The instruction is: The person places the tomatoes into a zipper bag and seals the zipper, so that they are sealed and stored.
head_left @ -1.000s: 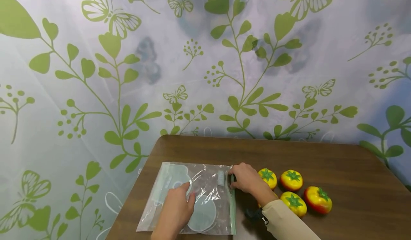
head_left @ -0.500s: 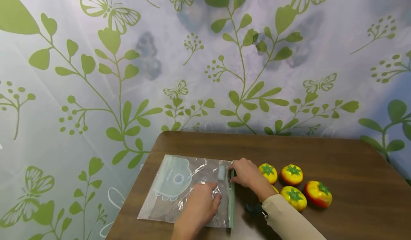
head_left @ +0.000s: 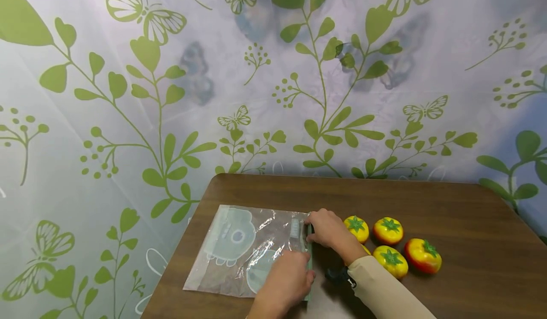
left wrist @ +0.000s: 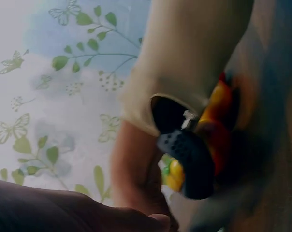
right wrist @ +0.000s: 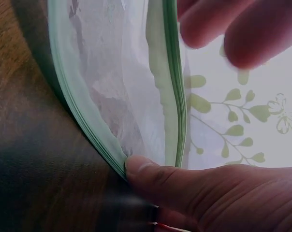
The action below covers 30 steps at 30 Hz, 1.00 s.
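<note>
A clear zip bag (head_left: 228,276) with pale blue prints lies flat on the table. Its green zip edge (right wrist: 170,58) gapes apart in the right wrist view. My right hand (head_left: 329,229) pinches the far end of that edge, the thumb (right wrist: 153,176) pressing on it. At the near part of the zip edge is my left hand (head_left: 288,276), its thumb and fingers apart; any touch on the bag is hard to tell. Blurred fingers (right wrist: 257,34) hang beside the mouth in the right wrist view. In the left wrist view my left hand (left wrist: 88,210) is dark at lower left.
Several glossy yellow-and-red fruits (head_left: 388,231) with green leafy tops, like persimmons, stand right of my right hand. A dark wrist device (head_left: 337,276) sits under my right cuff. Behind the wooden table (head_left: 470,224) hangs a leaf-patterned cloth (head_left: 273,96).
My left hand has moved right across the bag, from its printed middle to the zip edge. The right hand keeps its hold at the far end. The view has tilted slightly.
</note>
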Tool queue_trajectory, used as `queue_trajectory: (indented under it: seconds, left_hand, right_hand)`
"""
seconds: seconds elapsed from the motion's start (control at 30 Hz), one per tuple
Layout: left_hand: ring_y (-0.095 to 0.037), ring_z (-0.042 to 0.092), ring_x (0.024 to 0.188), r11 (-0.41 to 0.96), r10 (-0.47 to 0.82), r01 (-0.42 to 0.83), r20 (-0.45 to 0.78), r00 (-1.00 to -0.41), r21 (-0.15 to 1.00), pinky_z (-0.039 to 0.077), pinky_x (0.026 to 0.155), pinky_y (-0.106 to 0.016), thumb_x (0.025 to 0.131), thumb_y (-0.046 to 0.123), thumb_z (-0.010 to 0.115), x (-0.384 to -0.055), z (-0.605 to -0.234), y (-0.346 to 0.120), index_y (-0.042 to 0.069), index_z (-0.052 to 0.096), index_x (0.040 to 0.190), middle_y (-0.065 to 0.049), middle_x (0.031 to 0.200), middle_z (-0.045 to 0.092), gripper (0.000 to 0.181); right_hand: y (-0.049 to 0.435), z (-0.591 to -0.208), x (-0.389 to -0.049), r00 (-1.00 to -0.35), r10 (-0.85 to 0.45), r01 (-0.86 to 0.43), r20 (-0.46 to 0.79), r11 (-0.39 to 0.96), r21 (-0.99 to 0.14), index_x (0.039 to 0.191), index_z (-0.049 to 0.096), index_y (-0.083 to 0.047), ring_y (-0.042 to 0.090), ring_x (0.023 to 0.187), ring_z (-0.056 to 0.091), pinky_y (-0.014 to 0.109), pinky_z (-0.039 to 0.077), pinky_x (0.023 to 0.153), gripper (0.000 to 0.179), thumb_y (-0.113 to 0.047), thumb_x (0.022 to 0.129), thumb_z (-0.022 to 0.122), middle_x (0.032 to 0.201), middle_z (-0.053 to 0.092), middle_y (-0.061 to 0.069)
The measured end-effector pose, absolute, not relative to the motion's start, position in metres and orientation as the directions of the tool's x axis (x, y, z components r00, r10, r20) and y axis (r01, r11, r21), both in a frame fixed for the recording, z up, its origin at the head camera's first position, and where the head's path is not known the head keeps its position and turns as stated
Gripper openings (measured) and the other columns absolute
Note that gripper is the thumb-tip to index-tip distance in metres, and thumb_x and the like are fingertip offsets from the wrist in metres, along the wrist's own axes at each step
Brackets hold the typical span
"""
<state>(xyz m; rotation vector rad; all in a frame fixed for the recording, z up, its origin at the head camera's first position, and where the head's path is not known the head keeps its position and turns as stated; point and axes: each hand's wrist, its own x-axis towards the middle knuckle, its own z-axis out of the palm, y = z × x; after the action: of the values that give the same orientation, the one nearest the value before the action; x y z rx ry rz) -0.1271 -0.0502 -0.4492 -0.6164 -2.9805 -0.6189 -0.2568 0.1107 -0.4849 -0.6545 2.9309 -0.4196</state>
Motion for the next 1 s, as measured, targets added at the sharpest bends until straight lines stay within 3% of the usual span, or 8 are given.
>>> queue_trajectory:
  seconds: [0.2, 0.37, 0.43, 0.67, 0.77, 0.9, 1.0]
  left_hand:
    - [-0.027, 0.077, 0.091, 0.882, 0.357, 0.366, 0.084, -0.930, 0.298, 0.062, 0.074, -0.039, 0.092, 0.028, 0.085, -0.126, -0.462, -0.039, 0.013, 0.081, 0.120, -0.011, 0.100, 0.080, 0.032]
    - [-0.028, 0.071, 0.087, 0.906, 0.370, 0.385, 0.114, -0.922, 0.174, 0.058, 0.079, -0.039, 0.091, 0.034, 0.085, -0.128, -0.475, -0.034, 0.015, 0.079, 0.101, -0.011, 0.091, 0.075, 0.023]
    - [-0.030, 0.069, 0.089, 0.917, 0.362, 0.377, 0.125, -0.924, 0.132, 0.057, 0.083, -0.041, 0.092, 0.036, 0.083, -0.130, -0.485, -0.032, 0.013, 0.077, 0.101, -0.014, 0.094, 0.073, 0.025]
    - [-0.039, 0.068, 0.102, 0.939, 0.314, 0.335, 0.210, -0.926, 0.073, 0.058, 0.090, -0.050, 0.090, 0.038, 0.080, -0.148, -0.548, -0.032, 0.003, 0.071, 0.124, -0.024, 0.112, 0.071, 0.050]
    - [-0.037, 0.068, 0.103, 0.942, 0.307, 0.324, 0.166, -0.937, 0.086, 0.058, 0.094, -0.048, 0.087, 0.036, 0.082, -0.150, -0.551, -0.035, 0.000, 0.065, 0.134, -0.022, 0.115, 0.070, 0.062]
    - [-0.032, 0.067, 0.096, 0.928, 0.345, 0.361, 0.153, -0.926, 0.093, 0.059, 0.085, -0.046, 0.077, 0.027, 0.085, -0.151, -0.542, -0.041, 0.000, 0.066, 0.125, -0.016, 0.105, 0.069, 0.058]
    - [-0.033, 0.066, 0.101, 0.924, 0.358, 0.370, 0.123, -0.926, 0.097, 0.059, 0.084, -0.046, 0.075, 0.022, 0.086, -0.148, -0.528, -0.044, 0.001, 0.068, 0.120, -0.016, 0.109, 0.068, 0.053]
  right_hand:
    - [0.110, -0.484, -0.256, -0.905, -0.424, -0.397, -0.042, 0.875, -0.279, 0.115, 0.085, -0.011, 0.033, 0.098, 0.075, 0.053, 0.063, 0.089, 0.037, -0.024, 0.083, 0.098, 0.112, 0.082, 0.008]
    - [0.111, -0.485, -0.256, -0.908, -0.418, -0.390, -0.043, 0.876, -0.285, 0.114, 0.085, -0.011, 0.033, 0.099, 0.074, 0.053, 0.063, 0.091, 0.036, -0.024, 0.083, 0.097, 0.111, 0.082, 0.008]
    - [0.111, -0.486, -0.256, -0.907, -0.419, -0.391, -0.042, 0.874, -0.290, 0.114, 0.085, -0.012, 0.033, 0.100, 0.074, 0.054, 0.063, 0.092, 0.035, -0.024, 0.084, 0.097, 0.112, 0.082, 0.008]
    - [0.111, -0.486, -0.256, -0.903, -0.428, -0.398, -0.034, 0.865, -0.305, 0.118, 0.084, -0.009, 0.035, 0.105, 0.076, 0.054, 0.062, 0.095, 0.039, -0.023, 0.084, 0.097, 0.116, 0.082, 0.009]
    - [0.110, -0.486, -0.255, -0.904, -0.425, -0.393, -0.040, 0.866, -0.310, 0.119, 0.084, -0.008, 0.035, 0.106, 0.076, 0.055, 0.062, 0.096, 0.041, -0.023, 0.083, 0.097, 0.117, 0.082, 0.010]
    - [0.110, -0.486, -0.255, -0.902, -0.429, -0.398, -0.040, 0.865, -0.305, 0.119, 0.084, -0.009, 0.035, 0.104, 0.076, 0.055, 0.062, 0.094, 0.040, -0.022, 0.083, 0.097, 0.115, 0.082, 0.009]
    - [0.111, -0.487, -0.255, -0.903, -0.428, -0.397, -0.040, 0.866, -0.305, 0.118, 0.085, -0.010, 0.035, 0.104, 0.076, 0.055, 0.062, 0.094, 0.039, -0.022, 0.083, 0.097, 0.115, 0.082, 0.009]
